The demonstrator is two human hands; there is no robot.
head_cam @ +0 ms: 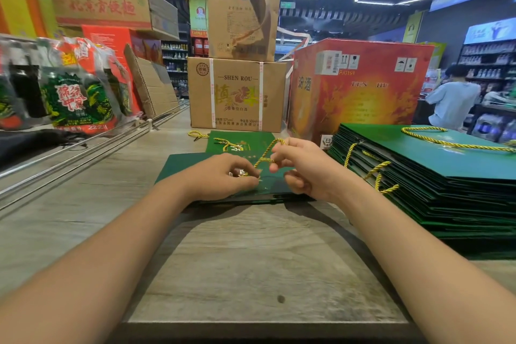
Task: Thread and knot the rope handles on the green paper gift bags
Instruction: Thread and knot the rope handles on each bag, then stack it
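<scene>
Rope handle (pixel 267 151) being knotted on green bag (pixel 178 169): both my hands' fingers (pixel 275 166) pinch it; next, pull tight.

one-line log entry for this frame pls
phase: handle knotting | left hand: pinches gold rope at green bag | right hand: holds rope loop | finished stack: right

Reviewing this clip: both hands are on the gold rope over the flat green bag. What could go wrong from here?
1. The left hand pinches the gold rope low on the green bag while the right hand holds its loop up; a slip could probably undo the threading.
2. The right forearm lies close to the bag stack, whose handles poke out sideways; it might snag one.
3. A hard pull could tear the paper.
</scene>
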